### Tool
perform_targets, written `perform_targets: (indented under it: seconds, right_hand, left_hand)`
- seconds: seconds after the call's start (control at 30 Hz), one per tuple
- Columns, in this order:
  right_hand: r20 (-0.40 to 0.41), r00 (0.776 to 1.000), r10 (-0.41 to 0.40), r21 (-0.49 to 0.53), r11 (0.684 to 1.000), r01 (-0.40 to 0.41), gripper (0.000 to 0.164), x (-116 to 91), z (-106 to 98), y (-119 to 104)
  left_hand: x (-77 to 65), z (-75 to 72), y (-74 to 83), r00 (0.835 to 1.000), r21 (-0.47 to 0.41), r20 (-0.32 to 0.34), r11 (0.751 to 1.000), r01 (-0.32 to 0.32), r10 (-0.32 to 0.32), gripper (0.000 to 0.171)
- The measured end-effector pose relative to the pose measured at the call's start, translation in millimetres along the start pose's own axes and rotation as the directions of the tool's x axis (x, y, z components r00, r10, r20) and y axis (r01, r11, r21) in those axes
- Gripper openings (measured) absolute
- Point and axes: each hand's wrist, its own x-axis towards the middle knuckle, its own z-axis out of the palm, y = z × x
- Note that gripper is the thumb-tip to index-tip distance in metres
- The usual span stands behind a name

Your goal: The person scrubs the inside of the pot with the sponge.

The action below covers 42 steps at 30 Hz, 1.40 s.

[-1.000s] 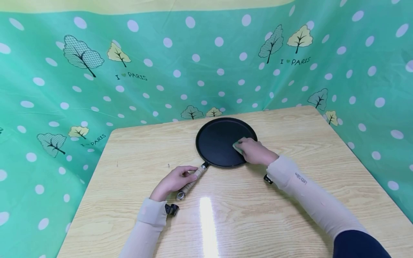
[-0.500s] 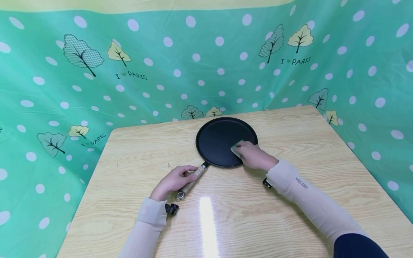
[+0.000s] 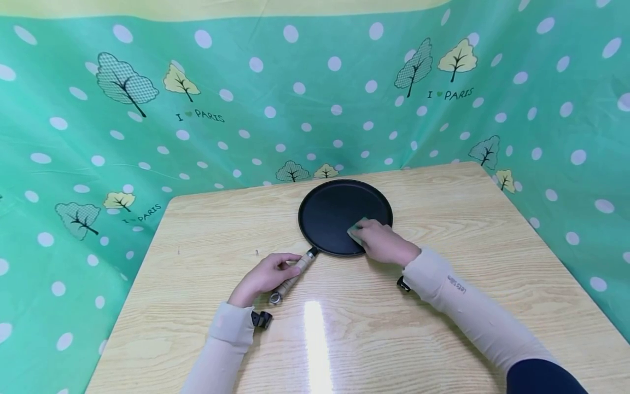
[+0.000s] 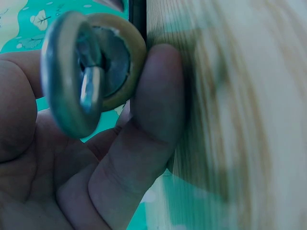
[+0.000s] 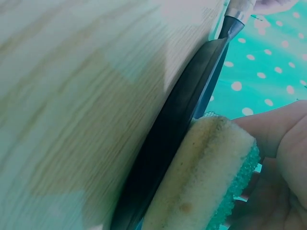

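A round black flat pan (image 3: 334, 213) lies near the back edge of the wooden table, its tan handle (image 3: 290, 280) angled toward the front left. My left hand (image 3: 267, 272) holds that handle between thumb and fingers; the left wrist view shows the metal hanging ring (image 4: 72, 72) at its end. My right hand (image 3: 383, 242) grips a sponge (image 3: 355, 232) on the front right part of the pan. In the right wrist view the sponge (image 5: 199, 177) has a pale side and a rough green side, and its pale side lies against the pan's rim (image 5: 163, 139).
The light wooden table (image 3: 418, 317) has a bright reflection at its front middle. A green polka-dot cloth (image 3: 275, 98) hangs behind and along both sides. A black wrist camera mount (image 3: 262, 319) sits by the left wrist.
My right hand has slid the sponge a little to the left and toward the front across the pan. The left hand and pan stay in place.
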Motion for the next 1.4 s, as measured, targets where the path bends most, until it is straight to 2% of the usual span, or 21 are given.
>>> perform_targets:
  seconds: [0.57, 0.87, 1.4]
  right_hand:
    - [0.014, 1.0, -0.025, 0.012, 1.0, 0.024, 0.039, 6, 5, -16]
    - [0.023, 0.998, -0.058, 0.009, 0.998, 0.058, 0.041, 14, 9, -23]
    - [0.03, 0.997, -0.067, 0.009, 0.998, 0.067, 0.041, 29, 13, -32]
  left_hand:
    - [0.4, 1.0, -1.7, 1.0, -0.008, 0.002, 1.0, -0.004, 0.004, 0.04]
    - [0.7, 1.4, -2.2, 1.0, -0.001, 0.002, 1.0, 0.008, -0.008, 0.04]
    - [0.2, 0.6, -1.3, 1.0, 0.012, 0.007, 1.0, -0.008, 0.007, 0.041]
